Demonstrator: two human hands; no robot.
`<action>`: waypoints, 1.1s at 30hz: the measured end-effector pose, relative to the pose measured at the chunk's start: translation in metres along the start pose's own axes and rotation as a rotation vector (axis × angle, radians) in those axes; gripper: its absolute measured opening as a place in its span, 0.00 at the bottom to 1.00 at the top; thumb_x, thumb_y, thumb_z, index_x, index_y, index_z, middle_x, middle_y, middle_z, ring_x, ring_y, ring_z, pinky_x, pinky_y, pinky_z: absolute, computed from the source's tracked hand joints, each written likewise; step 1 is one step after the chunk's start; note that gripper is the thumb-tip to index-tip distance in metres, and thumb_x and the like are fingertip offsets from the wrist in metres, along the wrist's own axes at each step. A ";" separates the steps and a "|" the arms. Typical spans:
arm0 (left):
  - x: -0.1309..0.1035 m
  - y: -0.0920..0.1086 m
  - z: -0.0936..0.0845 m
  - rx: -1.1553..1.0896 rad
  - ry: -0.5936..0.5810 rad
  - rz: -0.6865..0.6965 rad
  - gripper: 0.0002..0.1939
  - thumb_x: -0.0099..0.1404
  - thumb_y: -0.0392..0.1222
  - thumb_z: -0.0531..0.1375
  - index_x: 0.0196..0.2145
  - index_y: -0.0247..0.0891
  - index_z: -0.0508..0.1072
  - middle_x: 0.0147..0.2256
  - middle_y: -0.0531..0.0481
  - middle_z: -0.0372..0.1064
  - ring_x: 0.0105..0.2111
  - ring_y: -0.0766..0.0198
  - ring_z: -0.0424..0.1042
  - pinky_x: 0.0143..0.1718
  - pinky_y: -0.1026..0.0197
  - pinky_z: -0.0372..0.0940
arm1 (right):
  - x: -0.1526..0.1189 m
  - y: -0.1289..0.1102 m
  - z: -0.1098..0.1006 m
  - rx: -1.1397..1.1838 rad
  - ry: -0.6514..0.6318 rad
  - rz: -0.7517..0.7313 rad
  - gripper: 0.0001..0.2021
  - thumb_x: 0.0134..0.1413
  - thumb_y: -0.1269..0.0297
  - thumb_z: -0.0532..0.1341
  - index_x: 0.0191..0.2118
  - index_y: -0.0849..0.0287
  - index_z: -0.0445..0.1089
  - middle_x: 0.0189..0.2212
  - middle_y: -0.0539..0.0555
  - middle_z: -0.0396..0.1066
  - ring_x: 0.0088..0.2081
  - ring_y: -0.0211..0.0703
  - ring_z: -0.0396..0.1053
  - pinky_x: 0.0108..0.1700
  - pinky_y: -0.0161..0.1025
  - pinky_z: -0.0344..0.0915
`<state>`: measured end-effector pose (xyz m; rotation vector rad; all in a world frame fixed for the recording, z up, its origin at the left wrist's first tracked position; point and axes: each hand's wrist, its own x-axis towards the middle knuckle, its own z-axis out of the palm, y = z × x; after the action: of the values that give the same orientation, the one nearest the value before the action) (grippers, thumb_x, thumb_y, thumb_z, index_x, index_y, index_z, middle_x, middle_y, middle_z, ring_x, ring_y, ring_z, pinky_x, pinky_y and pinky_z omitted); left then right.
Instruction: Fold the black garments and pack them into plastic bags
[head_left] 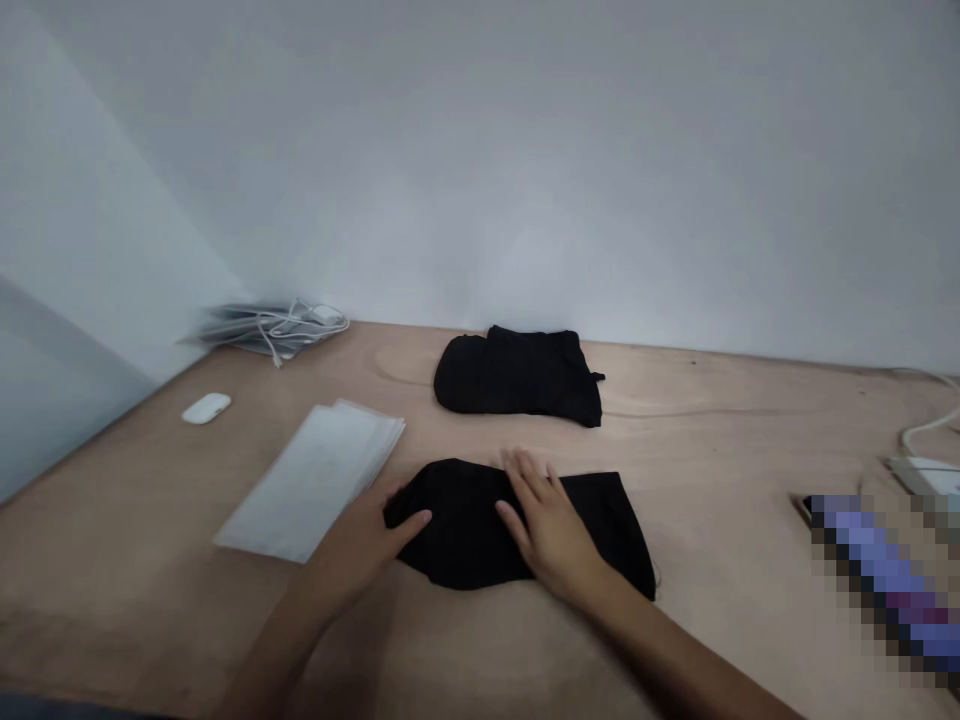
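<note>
A black cloth piece (472, 530) lies flat on the wooden table near the front. My left hand (375, 535) rests at its left end, thumb on the cloth, the other fingers partly hidden at its edge. Across the middle of the same cloth lies my right hand (544, 520), fingers spread, slightly blurred. Farther back, by the wall, is a second black cloth piece shaped like a mitt (517, 375), with a small loop at its right end. Translucent white sheets or bags (307, 490) lie left of the front cloth, partly behind my left hand.
On the wooden table (712, 460), a white earbud case (206, 408) sits at the left. White cables (300, 320) rest on silvery packets in the back left corner. A pixelated flat object (885, 580) and a white cabled device (934, 475) are at the right.
</note>
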<state>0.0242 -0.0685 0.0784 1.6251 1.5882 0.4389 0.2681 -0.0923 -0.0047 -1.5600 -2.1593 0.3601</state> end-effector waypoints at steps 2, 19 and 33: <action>-0.005 0.017 0.007 0.026 0.006 0.036 0.19 0.63 0.53 0.60 0.48 0.43 0.78 0.44 0.48 0.80 0.45 0.49 0.78 0.45 0.53 0.70 | -0.001 0.014 -0.016 0.054 0.057 0.058 0.27 0.72 0.54 0.47 0.69 0.63 0.57 0.68 0.65 0.56 0.70 0.56 0.52 0.69 0.63 0.50; 0.030 0.006 0.068 0.440 -0.054 0.791 0.17 0.67 0.32 0.57 0.51 0.42 0.74 0.59 0.43 0.64 0.59 0.47 0.62 0.60 0.41 0.61 | -0.063 0.015 -0.019 -0.057 0.232 -0.283 0.13 0.64 0.75 0.56 0.48 0.60 0.75 0.45 0.60 0.78 0.49 0.51 0.76 0.61 0.63 0.67; -0.049 -0.062 0.091 0.469 0.065 0.714 0.35 0.55 0.41 0.67 0.60 0.45 0.67 0.60 0.38 0.62 0.54 0.39 0.68 0.48 0.43 0.72 | -0.088 0.010 -0.033 -0.011 -0.130 -0.492 0.23 0.57 0.71 0.62 0.59 0.64 0.69 0.61 0.63 0.69 0.63 0.52 0.66 0.61 0.47 0.67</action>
<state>0.0418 -0.1491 -0.0091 2.5674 1.1597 0.5040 0.3157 -0.1735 0.0007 -0.9789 -2.5506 0.2909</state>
